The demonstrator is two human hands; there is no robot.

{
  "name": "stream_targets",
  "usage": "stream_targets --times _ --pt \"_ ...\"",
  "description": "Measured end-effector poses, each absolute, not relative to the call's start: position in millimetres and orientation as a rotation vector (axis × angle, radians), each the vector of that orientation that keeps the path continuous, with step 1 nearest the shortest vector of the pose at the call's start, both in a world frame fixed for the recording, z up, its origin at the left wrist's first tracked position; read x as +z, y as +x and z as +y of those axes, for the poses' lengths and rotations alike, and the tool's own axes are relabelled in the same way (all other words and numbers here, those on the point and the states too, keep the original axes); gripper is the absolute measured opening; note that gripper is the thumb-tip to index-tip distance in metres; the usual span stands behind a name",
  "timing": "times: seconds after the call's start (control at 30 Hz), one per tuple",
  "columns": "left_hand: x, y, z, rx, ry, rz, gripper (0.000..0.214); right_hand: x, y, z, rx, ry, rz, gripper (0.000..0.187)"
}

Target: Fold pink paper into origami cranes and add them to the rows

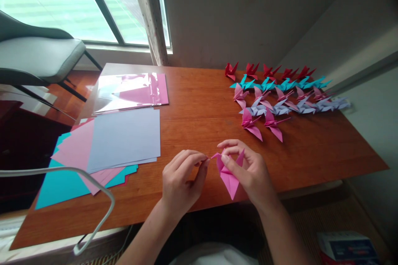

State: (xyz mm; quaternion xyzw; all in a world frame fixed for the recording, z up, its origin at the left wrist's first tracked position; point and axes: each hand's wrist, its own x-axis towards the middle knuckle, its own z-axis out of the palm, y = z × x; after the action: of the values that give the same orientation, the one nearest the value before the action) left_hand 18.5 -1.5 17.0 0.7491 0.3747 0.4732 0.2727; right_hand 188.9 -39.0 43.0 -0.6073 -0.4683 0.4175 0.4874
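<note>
A bright pink origami crane (229, 177) is held over the front part of the wooden table. My right hand (248, 169) grips its body, thumb on the near side and fingers behind. With thumb and forefinger, my left hand (186, 176) pinches the thin pointed tip at the crane's left. One wing points down and another stands up by my right fingers. Beyond my right hand, two finished pink cranes (251, 124) sit at the front of several rows of folded cranes.
Rows of red cranes (270, 72), turquoise cranes (267, 84), light pink cranes (263, 97) and pale lilac cranes (281, 108) fill the back right. Paper sheets (124, 138) and a clear plastic packet (130, 91) lie left. A white cable (93, 182) crosses the left front; a chair (40, 58) stands beyond.
</note>
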Motion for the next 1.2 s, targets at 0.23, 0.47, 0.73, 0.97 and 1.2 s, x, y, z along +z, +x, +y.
stream_targets --times 0.23,0.47,0.73,0.97,1.2 --pt "21.7 16.9 1.7 1.049 1.793 0.959 0.006 44.0 187.9 -39.2 0.986 -1.459 -1.249 0.008" --pt "22.0 16.2 1.8 1.025 1.805 0.943 0.013 44.2 186.1 -38.2 0.965 -1.467 -1.292 0.008" --pt "26.0 15.0 2.4 1.002 1.735 0.958 0.018 42.5 186.9 -39.1 0.966 -1.46 -1.308 0.008" --pt "25.9 15.5 2.7 1.001 1.716 0.918 0.016 41.2 189.2 -37.9 0.974 -1.408 -1.372 0.001" --pt "24.4 16.5 2.4 1.001 1.784 0.882 0.013 39.1 189.4 -37.3 0.966 -1.407 -1.367 0.005"
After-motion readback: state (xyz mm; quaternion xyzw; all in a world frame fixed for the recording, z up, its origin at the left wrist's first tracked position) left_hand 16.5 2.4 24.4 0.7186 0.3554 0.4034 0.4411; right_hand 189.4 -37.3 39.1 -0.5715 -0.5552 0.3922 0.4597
